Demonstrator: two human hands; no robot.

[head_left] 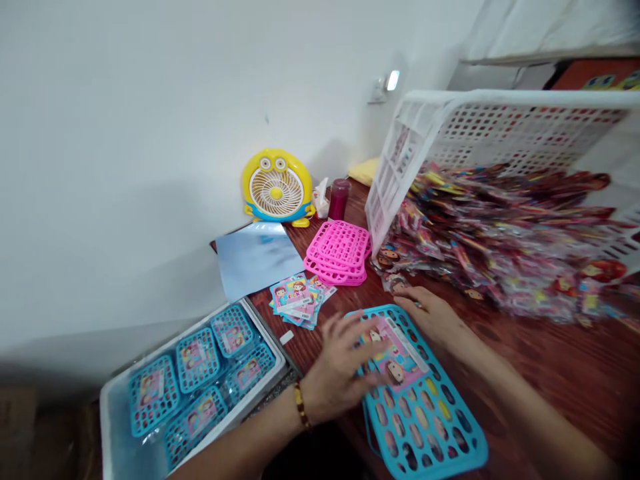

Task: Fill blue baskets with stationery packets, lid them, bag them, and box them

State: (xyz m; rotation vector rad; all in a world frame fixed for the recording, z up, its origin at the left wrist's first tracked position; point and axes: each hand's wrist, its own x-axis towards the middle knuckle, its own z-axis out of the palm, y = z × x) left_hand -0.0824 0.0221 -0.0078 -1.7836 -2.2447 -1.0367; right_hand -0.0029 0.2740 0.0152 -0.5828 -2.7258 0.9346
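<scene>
Your left hand (343, 367) spreads over the card (400, 353) on the blue basket (419, 408), lower right; your right hand (433, 317) touches its edge, grip unclear. Five carded baskets (199, 357) look done, lower left; loose cards (297, 300) remain, centre.

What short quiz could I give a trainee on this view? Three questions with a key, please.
1. How many blue lattice packs can be seen in the white tub?
2. Which thing are the left hand's spread fingers over?
A) a silver sheet
B) the large blue lattice case
C) a red cup
3. True or false: in the picture, the yellow fan stands left of the pink lattice stack.

Key: 1. Five; 2. B; 3. True.
</scene>
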